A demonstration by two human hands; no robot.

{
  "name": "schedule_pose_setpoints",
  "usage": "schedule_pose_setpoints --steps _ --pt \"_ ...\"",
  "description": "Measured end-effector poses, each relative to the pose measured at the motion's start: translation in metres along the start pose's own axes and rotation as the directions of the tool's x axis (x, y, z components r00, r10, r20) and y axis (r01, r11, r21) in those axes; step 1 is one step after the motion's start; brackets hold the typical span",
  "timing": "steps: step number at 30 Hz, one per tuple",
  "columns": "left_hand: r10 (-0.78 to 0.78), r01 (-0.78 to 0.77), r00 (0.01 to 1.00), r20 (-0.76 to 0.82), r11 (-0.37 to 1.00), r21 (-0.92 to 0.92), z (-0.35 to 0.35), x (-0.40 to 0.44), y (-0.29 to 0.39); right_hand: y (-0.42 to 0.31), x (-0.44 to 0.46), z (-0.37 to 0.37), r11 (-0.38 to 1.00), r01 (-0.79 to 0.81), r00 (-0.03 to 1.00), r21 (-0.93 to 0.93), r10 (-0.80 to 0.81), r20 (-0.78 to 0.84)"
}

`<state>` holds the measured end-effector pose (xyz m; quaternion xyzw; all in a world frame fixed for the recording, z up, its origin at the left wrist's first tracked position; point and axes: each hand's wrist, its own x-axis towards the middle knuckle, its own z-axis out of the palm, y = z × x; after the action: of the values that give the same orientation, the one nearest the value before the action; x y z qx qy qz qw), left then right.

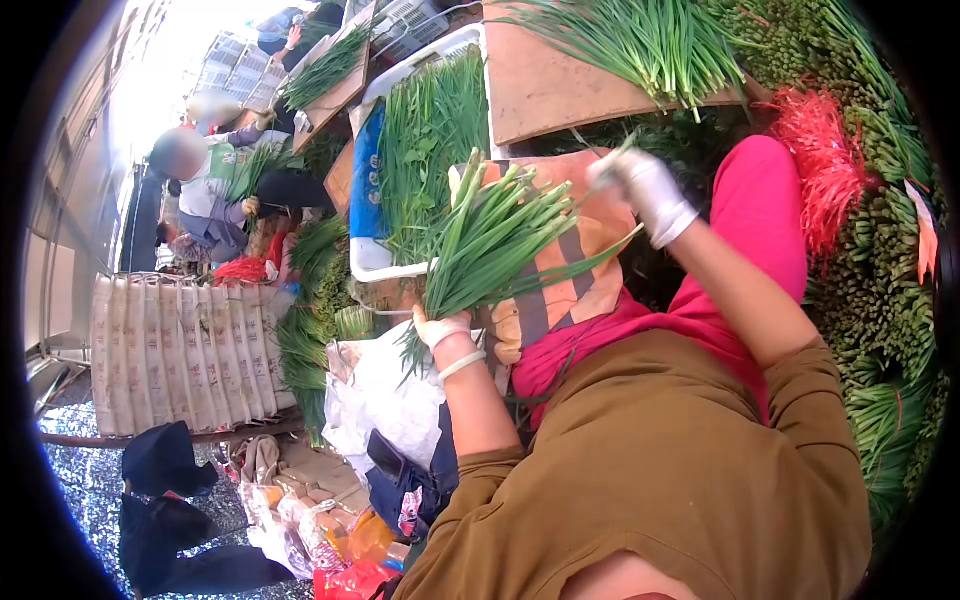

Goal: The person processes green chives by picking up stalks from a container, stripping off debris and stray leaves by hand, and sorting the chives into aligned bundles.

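Note:
My left hand (440,328), in a pale glove with a whitish band at the wrist, is closed around a bunch of green chives (500,235). Their pale cut ends point up and to the right, and some leaves droop below the hand. My right hand (648,190), also gloved, is raised to the right of the bunch above my knee. Motion blurs its fingers; a bit of green shows by the fingertips, but I cannot tell whether they hold it. An orange cloth with grey stripes (575,265) covers my lap beneath the bunch.
A white crate (385,262) of chives stands ahead. More chives (650,45) lie on a brown board (545,90). Stacked bundles (860,330) and red ties (815,160) are at right. Another person (215,195) handles greens at upper left. Bags (385,400) lie beside my left arm.

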<state>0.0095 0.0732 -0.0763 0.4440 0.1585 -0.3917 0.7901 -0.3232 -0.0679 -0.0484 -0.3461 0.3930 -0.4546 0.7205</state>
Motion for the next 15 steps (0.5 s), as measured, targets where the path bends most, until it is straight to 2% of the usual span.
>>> schedule_pose_setpoints --steps 1,2,3,5,6,7,8,9,11,13,14,15 --pt "-0.007 0.007 1.000 -0.009 1.000 -0.002 0.001 -0.002 -0.001 0.001 0.026 -0.026 0.967 0.077 0.997 0.241 -0.074 -0.022" --pt "-0.015 0.015 1.000 -0.017 1.000 -0.003 0.002 -0.004 -0.002 -0.022 0.026 -0.035 0.913 0.104 0.985 0.394 -0.039 -0.170" --pt "-0.022 0.022 0.999 -0.032 1.000 -0.012 0.003 -0.005 -0.003 -0.039 0.019 -0.039 0.944 0.145 0.957 0.298 -0.057 -0.284" --pt "-0.030 0.029 0.999 -0.039 0.999 -0.012 0.002 -0.003 -0.005 -0.052 0.011 -0.042 0.984 0.124 0.992 -0.129 -0.120 0.042" --pt "-0.030 0.030 0.999 -0.032 1.000 -0.004 -0.001 0.001 -0.005 -0.054 0.001 -0.027 0.972 0.116 0.976 -0.204 -0.074 0.205" --pt "-0.033 0.033 0.999 -0.023 0.999 0.006 -0.002 0.002 -0.005 -0.047 -0.010 0.004 0.926 0.216 0.963 -0.310 -0.149 0.225" --pt "-0.036 0.037 0.999 -0.015 0.999 0.016 -0.002 0.002 -0.005 -0.034 -0.013 0.019 0.952 0.169 0.952 -0.254 -0.091 0.293" --pt "-0.042 0.042 0.999 -0.006 0.999 0.028 -0.001 0.000 -0.004 -0.020 -0.016 0.033 0.837 0.434 0.878 -0.332 -0.310 0.366" --pt "-0.047 0.047 0.999 0.003 0.999 0.025 -0.002 -0.002 0.001 -0.014 -0.020 0.044 0.793 0.272 0.922 -0.545 -0.053 0.383" --pt "-0.056 0.056 0.998 0.010 0.998 -0.003 -0.005 0.003 0.006 -0.016 -0.020 0.045 0.770 0.341 0.922 -0.539 -0.161 0.353" --pt "-0.061 0.060 0.994 0.086 0.998 0.019 -0.017 0.018 0.008 -0.017 -0.020 0.044 0.755 0.373 0.918 -0.539 -0.215 0.333" --pt "-0.051 0.051 0.994 0.096 0.999 0.007 -0.022 0.027 0.009 -0.020 -0.010 0.036 0.615 0.634 0.769 -0.469 -0.439 0.465"
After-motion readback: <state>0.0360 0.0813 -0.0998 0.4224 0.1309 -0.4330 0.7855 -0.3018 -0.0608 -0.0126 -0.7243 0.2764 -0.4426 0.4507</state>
